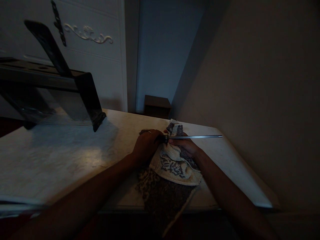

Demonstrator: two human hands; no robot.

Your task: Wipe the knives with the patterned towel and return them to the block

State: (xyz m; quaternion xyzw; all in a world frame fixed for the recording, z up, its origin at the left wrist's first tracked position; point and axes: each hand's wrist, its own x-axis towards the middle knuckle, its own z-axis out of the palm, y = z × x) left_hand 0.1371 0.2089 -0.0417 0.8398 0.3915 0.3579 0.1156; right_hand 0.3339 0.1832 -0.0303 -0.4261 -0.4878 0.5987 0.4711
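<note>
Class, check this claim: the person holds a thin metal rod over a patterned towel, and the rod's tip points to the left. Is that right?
Not quite. The head view shows the rod pointing right, toward the wall. The left hand grips its handle end, and the right hand is on the towel.

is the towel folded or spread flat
Bunched and folded: the towel is wrapped around the right hand at the metal rod, its end hanging off the table.

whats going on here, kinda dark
A person at a pale table holds a thin metal rod level. The left hand grips its handle end; the right hand holds a patterned towel against the rod near the handle. The towel hangs over the table's near edge.
</note>
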